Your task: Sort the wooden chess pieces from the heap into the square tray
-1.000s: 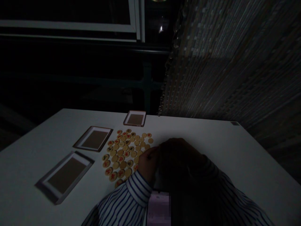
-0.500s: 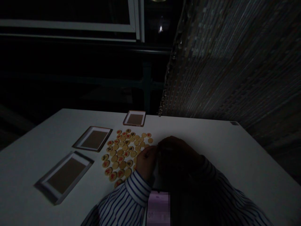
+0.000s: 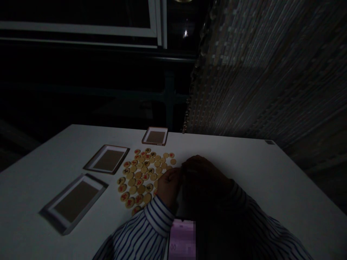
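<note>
A left hand [image 3: 168,185] nudge risked scattering xiangqi pieces [image 3: 144,169].
Grip opening and contents, right hand's [image 3: 205,177] too, couldn't be told.

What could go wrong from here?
The left hand sits at the discs' right edge, so a sideways move might scatter some. The right hand is in deep shadow; I can't tell what it holds, so a slip could go unnoticed.
</note>
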`<action>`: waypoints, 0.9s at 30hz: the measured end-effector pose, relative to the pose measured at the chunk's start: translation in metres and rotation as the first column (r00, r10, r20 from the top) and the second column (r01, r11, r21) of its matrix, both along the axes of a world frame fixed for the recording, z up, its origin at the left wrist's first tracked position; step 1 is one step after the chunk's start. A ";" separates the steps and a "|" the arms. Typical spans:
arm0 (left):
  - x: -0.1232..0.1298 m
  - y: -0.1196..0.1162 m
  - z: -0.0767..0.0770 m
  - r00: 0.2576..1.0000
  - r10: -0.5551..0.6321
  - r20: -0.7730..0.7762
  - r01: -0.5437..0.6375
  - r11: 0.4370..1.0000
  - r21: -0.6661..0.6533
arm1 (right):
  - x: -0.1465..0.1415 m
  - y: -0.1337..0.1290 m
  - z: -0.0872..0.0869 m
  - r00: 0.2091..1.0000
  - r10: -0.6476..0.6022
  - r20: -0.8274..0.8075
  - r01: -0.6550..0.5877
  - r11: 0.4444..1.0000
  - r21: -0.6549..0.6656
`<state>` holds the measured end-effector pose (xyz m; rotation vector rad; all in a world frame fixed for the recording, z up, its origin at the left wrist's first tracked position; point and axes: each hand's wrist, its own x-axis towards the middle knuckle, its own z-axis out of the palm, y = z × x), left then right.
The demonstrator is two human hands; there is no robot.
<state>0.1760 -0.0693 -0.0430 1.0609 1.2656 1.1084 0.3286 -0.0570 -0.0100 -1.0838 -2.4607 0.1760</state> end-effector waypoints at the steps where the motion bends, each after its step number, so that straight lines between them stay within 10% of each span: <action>1: 0.000 0.000 0.000 1.000 -0.011 -0.020 0.011 1.000 0.009 | 0.000 0.000 0.000 1.000 0.011 0.004 -0.012 1.000 0.006; 12: -0.007 0.003 -0.011 0.946 -0.003 -0.324 0.064 0.982 0.178 | 0.017 0.006 -0.007 0.994 -0.104 -0.038 0.102 0.994 -0.044; 27: -0.007 0.000 -0.021 0.719 -0.011 -0.695 0.343 0.876 0.340 | 0.004 -0.003 -0.001 0.876 -0.235 0.421 0.297 0.951 -0.088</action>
